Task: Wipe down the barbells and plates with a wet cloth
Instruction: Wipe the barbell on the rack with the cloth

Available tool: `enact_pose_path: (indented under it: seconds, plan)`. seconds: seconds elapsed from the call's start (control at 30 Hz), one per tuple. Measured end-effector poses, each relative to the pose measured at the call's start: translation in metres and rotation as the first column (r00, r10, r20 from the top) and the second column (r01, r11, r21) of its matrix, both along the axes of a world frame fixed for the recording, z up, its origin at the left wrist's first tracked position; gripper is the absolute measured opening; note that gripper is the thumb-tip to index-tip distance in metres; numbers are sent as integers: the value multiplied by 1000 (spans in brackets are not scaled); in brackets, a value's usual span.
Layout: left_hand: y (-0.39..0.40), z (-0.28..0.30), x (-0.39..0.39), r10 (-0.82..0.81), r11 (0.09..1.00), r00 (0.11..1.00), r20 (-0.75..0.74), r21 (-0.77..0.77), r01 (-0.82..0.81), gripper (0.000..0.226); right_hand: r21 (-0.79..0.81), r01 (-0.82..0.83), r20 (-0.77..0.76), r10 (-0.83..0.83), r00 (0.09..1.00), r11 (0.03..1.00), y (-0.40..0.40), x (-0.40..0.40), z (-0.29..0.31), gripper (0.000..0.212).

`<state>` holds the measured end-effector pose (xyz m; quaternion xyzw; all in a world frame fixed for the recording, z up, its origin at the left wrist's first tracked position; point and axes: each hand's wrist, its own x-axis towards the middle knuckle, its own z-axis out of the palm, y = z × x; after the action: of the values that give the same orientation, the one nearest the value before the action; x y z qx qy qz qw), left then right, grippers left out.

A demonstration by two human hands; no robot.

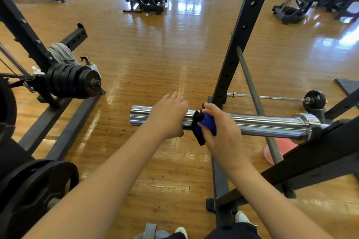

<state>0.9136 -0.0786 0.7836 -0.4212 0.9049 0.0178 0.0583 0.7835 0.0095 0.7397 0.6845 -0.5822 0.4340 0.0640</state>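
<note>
Two hands are working on the chrome bar sleeve resting in the rack: the right hand is clenching its fingers around a blue cloth wrapped on it, while the left hand is steadying it, fingers relaxed. Sliding leftward works best; the free end is offering open room, the rack upright crowding behind.

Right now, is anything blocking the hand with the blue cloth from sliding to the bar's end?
Yes. The left hand rests on the shiny chrome barbell sleeve, between the right hand gripping the blue cloth and the free end.
</note>
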Motion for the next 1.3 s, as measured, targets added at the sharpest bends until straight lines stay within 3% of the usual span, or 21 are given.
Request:
enact_pose_path:
  seconds: [0.17,0.33,0.47,0.57,0.63,0.8,0.87,1.0,1.1,1.17,1.3]
  plan:
    - [1,-1,0,5,1000,1000,8,-15,-5,85,-153,-30,-206,-2,978,988,-4,-5,-11,23]
    - [3,-3,1,24,998,999,-31,-49,-25,86,-52,29,-354,-45,934,998,0,-7,-14,48]
    - [17,-16,8,4,962,998,-63,-274,-21,98,-54,0,-370,-20,929,999,5,-10,-20,50]
    - [19,-27,12,-44,908,989,-139,-418,-18,90,-52,-20,-369,-1,929,998,11,-18,-28,44]
    - [21,-24,12,-24,927,994,-105,-375,-17,89,-57,-23,-355,1,935,998,13,-25,-29,43]
    - [5,-5,5,9,996,999,53,-90,-4,91,-87,-21,-251,-1,968,996,18,-19,-15,45]
    - [2,1,3,14,998,998,61,-70,-9,97,-91,-54,-243,30,970,994,15,-6,-10,41]
    - [31,-21,2,124,945,988,-96,-292,-148,95,-12,-16,-292,12,956,1000,5,3,-13,39]
    - [35,-45,3,24,887,952,-304,-434,-161,66,21,-26,-339,31,940,999,8,-5,-19,44]
    - [27,-48,6,-41,856,952,-302,-502,-123,48,33,-37,-355,46,934,999,10,-11,-20,45]
    - [21,-41,6,-42,911,964,-263,-407,-71,50,43,-26,-322,39,946,999,17,-21,-17,45]
